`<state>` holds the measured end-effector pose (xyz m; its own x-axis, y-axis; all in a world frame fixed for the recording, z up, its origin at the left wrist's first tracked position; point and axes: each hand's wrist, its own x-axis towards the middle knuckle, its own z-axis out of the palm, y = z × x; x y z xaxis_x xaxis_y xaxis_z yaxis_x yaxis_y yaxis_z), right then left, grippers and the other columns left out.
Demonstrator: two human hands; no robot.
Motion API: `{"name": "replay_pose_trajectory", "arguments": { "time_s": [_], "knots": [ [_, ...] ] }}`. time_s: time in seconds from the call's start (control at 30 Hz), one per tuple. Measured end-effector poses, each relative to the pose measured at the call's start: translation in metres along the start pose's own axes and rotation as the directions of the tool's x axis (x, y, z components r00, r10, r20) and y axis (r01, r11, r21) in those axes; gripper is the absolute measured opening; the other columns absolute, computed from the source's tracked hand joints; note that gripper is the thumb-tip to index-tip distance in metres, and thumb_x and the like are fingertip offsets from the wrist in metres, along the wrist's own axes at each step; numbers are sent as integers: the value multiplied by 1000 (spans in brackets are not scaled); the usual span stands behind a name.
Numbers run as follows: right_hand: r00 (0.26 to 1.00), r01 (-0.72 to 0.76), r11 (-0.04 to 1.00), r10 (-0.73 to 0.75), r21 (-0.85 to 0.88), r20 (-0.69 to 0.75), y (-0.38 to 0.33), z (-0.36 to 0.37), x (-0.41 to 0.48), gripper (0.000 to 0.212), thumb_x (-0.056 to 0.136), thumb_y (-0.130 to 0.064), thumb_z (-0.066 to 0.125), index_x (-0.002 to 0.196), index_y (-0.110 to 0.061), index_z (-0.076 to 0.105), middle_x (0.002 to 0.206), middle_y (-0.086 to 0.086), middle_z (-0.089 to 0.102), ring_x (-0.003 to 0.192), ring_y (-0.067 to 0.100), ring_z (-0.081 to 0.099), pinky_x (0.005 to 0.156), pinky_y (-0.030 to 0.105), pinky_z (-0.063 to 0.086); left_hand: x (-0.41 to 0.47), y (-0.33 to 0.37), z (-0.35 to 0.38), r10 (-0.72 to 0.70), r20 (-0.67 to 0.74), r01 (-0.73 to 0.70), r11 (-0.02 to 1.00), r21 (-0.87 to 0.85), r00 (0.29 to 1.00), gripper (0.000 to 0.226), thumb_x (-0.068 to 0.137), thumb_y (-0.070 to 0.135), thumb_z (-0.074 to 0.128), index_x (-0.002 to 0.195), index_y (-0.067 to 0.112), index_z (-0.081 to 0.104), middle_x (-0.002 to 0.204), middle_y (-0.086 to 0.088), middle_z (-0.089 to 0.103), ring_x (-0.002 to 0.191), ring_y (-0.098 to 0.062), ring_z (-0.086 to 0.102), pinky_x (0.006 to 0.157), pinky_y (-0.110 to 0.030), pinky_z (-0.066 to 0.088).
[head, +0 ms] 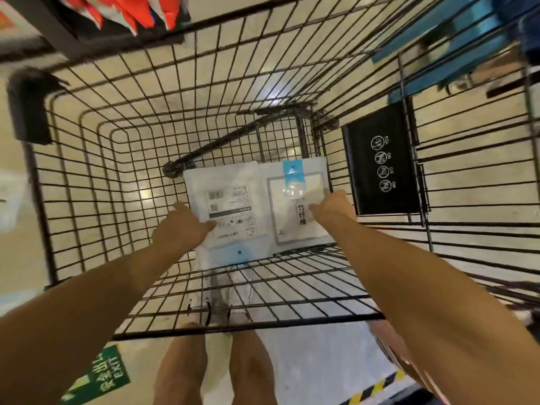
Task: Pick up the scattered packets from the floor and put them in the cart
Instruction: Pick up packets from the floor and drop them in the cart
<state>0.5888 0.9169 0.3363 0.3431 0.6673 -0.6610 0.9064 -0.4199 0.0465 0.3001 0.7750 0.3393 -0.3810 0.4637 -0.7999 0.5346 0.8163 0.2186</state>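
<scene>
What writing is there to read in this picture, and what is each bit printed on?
"竹纤维" and "2": on the right packet.
"YES" and "NO": beside round icons on the black panel; its two lower words are too blurred to be sure of.
"EXIT" and "安全出口": on the green floor sign.
Barcode label on the left packet: the print is too small to read.

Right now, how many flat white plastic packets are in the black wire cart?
2: barcode-labelled packet, left, in the left hand; blue-taped packet, right, in the right hand. More may hide beneath.
</scene>
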Motion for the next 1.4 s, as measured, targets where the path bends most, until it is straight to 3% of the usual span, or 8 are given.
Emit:
{"name": "replay_pose_trajectory", "arguments": {
  "time_s": [0.2,0.27,0.4,0.53,0.83,1.0,1.17,1.4],
  "knots": [
    [957,289,954,-288,-76,35,-22,-70,-72,59,93,-56,71,130,-14,52,111,3,64,89,20,61,67,32,50,-62,30,-64,352,-205,-300,922,244,913,75,76,74,58,129,21,53,117,-6,65,104,-29,64,83,-49,57],
    [899,436,897,-437,-77,6,-34,-103,-112,63,94,-56,70,139,-17,50,126,8,64,102,24,65,76,35,55,-95,47,-92,454,-266,-350,866,358,850,75,78,77,49,128,21,53,118,-7,65,104,-29,63,86,-48,55],
    [694,673,696,-711,-250,-113,-54,-171,-200,72,92,-71,59,145,-23,50,135,8,62,119,30,62,101,47,52,-178,78,-156,533,-326,-344,802,488,781,84,91,74,43,157,23,32,159,-13,40,146,-33,37,119,-53,29],
    [492,756,543,-840,-366,-230,-72,-222,-288,75,91,-75,53,149,-28,48,146,3,56,137,27,51,121,56,30,-265,84,-219,559,-460,-297,798,525,690,80,95,70,41,159,23,28,165,-15,29,153,-34,24,124,-57,15],
    [163,856,193,-981,-480,-105,-151,-247,-465,91,80,-85,19,150,-34,47,155,2,48,145,26,42,124,62,15,-409,-39,-304,313,-681,-21,916,401,662,82,96,71,22,163,23,19,169,-18,19,156,-38,15,123,-64,3],
    [-61,844,-78,-997,-531,49,-217,-193,-567,90,80,-84,18,147,-34,49,153,-1,51,141,23,47,120,63,25,-457,-163,-320,46,-791,190,961,203,610,84,94,71,18,162,23,24,167,-17,25,155,-38,21,123,-64,7],
    [-251,795,-323,-946,-514,206,-268,-108,-675,75,92,-80,34,150,-34,44,155,0,48,145,25,42,124,65,17,-495,-306,-318,-183,-821,337,941,12,541,86,89,71,23,156,20,40,159,-19,41,147,-41,37,120,-67,17],
    [-357,727,-459,-888,-510,290,-317,14,-798,72,91,-77,41,149,-34,46,155,2,49,143,25,45,123,63,18,-532,-484,-316,-354,-811,459,880,-120,466,85,88,70,29,153,19,47,154,-19,48,142,-42,44,118,-67,21]
  ]
}}
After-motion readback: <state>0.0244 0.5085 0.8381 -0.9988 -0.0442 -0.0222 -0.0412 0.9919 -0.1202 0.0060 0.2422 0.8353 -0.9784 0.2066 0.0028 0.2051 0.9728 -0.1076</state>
